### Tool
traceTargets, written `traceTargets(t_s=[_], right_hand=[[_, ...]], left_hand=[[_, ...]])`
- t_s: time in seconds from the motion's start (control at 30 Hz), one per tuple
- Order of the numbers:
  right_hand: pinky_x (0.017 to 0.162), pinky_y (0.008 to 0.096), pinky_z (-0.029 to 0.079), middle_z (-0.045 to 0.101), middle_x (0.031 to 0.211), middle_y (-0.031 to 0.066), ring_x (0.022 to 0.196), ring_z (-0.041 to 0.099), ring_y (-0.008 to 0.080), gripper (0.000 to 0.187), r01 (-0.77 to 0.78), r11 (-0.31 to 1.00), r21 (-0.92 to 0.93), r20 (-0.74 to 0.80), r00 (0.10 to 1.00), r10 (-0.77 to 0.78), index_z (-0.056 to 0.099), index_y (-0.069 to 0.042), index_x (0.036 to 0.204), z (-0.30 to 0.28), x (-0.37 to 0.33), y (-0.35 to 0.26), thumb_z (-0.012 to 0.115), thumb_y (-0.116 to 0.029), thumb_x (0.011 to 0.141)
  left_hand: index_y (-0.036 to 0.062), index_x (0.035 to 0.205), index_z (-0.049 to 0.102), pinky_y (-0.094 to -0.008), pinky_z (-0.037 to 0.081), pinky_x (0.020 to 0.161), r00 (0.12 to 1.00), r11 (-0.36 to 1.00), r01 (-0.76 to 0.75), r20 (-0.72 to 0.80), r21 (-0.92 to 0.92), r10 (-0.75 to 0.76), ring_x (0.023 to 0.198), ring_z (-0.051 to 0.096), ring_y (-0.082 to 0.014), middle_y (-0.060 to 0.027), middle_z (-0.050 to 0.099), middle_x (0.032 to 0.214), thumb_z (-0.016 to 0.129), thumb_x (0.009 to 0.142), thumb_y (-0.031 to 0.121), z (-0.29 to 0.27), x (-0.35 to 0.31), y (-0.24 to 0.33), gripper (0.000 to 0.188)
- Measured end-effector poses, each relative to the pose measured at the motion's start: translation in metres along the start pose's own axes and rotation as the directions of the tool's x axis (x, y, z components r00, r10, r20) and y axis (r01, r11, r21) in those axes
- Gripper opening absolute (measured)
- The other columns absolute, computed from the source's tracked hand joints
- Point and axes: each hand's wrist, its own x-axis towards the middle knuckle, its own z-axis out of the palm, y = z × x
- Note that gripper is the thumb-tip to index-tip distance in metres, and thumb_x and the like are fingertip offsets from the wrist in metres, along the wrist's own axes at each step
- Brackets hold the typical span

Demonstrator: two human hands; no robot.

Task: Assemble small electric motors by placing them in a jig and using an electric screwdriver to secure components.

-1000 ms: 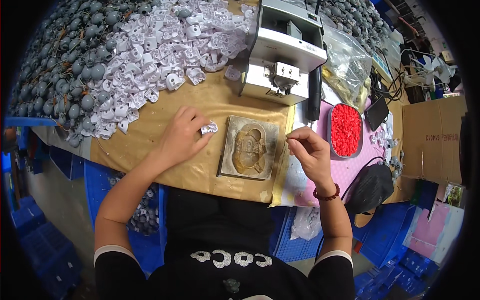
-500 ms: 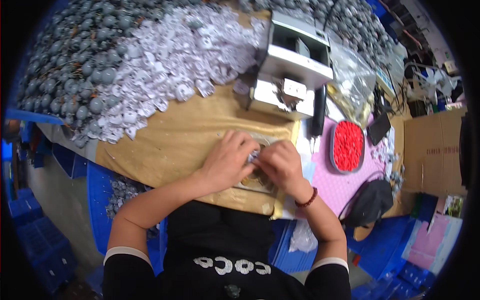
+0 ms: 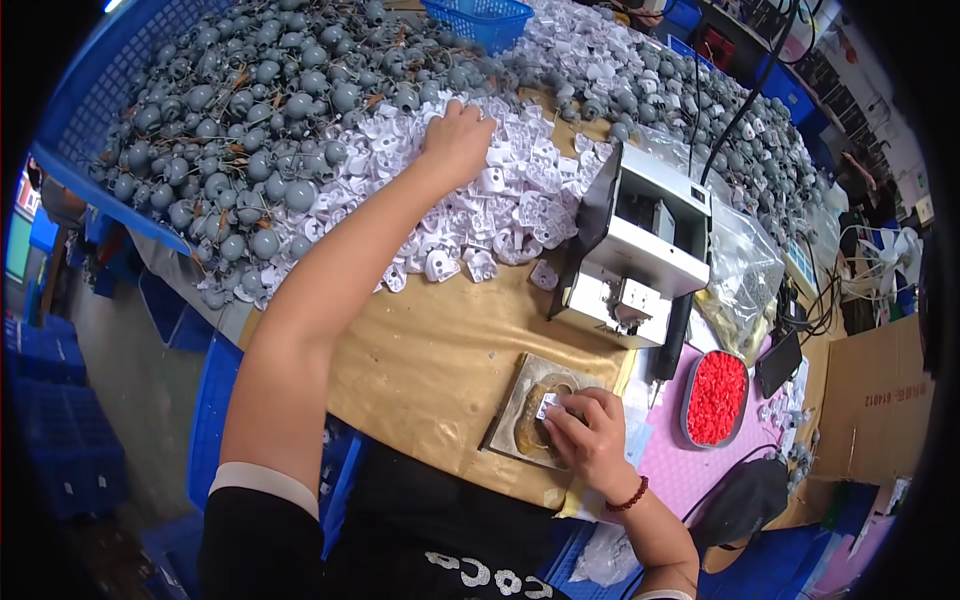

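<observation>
Far forward, my left hand (image 3: 460,145) reaches into a heap of small white plastic parts (image 3: 440,225). Its fingers are curled down among the pieces, and whatever they grip is hidden. Nearer to me, my right hand (image 3: 590,435) pinches a small white plastic part (image 3: 547,405) over a square metal block (image 3: 508,410). A brownish, rounded recess (image 3: 528,432) is set in the top of this block, and the white part rests at or just above it; I cannot tell whether it touches.
Grey round plastic parts (image 3: 225,180) fill the far left beside the white heap. A white-and-grey machine (image 3: 650,235) stands right of the heap. A tub of red pieces (image 3: 716,398) sits on a pink mat (image 3: 660,445), with a black cloth item (image 3: 742,505) nearby.
My left hand has left the block and stretched far forward to the white heap. My right hand stays at the block, a white part at its fingertips. The view has shifted.
</observation>
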Motion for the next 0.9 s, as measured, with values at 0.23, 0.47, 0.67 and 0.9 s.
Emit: traceTargets(t_s=[0.23, 0.47, 0.67, 0.9], right_hand=[[0.086, 0.0375, 0.050, 0.062, 0.108, 0.0146, 0.099, 0.060, 0.0292, 0.035, -0.166, 0.931, 0.326, -0.087, 0.975, 0.205, 0.065, -0.002, 0.113, -0.011, -0.002, 0.012, 0.076, -0.004, 0.080], [0.095, 0.0387, 0.052, 0.062, 0.120, 0.0202, 0.109, 0.063, 0.0267, 0.045, -0.261, 0.065, 0.963, 0.220, 0.903, 0.368, 0.043, 0.003, 0.141, -0.038, 0.075, -0.004, 0.051, -0.019, 0.103], [0.087, 0.0355, 0.056, 0.066, 0.116, 0.0171, 0.102, 0.066, 0.0225, 0.042, -0.389, -0.298, 0.872, 0.484, 0.779, 0.399, 0.047, 0.005, 0.140, -0.066, 0.102, -0.046, 0.053, -0.018, 0.104], [0.066, 0.0210, 0.048, 0.067, 0.102, 0.0041, 0.074, 0.057, 0.0055, 0.037, -0.578, 0.178, 0.796, 0.571, 0.815, 0.096, 0.058, 0.001, 0.133, -0.100, 0.074, -0.077, 0.058, 0.004, 0.096]], left_hand=[[0.0051, 0.111, 0.063, -0.0354, 0.054, 0.084, 0.914, 0.876, -0.120, -0.397, -0.467, -0.087, 0.090, 0.064, -0.0210, -0.0080, 0.063, 0.098, 0.072, 0.084, 0.011, -0.049, 0.030, 0.007, 0.029], [0.0071, 0.118, 0.059, -0.0319, 0.055, 0.090, 0.857, 0.367, -0.446, -0.508, -0.816, -0.089, 0.099, 0.065, -0.0143, -0.0060, 0.064, 0.111, 0.073, 0.087, 0.004, -0.135, -0.043, 0.098, 0.034], [0.0072, 0.114, 0.064, -0.0438, 0.052, 0.097, 0.466, 0.332, -0.884, -0.687, -0.330, 0.558, 0.113, 0.061, -0.0273, -0.0093, 0.062, 0.122, 0.067, 0.087, 0.013, -0.131, -0.183, 0.152, 0.027], [0.0055, 0.134, 0.054, -0.0471, 0.041, 0.103, 0.860, 0.351, -0.506, -0.489, -0.788, 0.144, 0.120, 0.052, -0.0297, -0.0110, 0.055, 0.128, 0.079, 0.081, 0.026, -0.101, -0.205, 0.144, 0.062]])
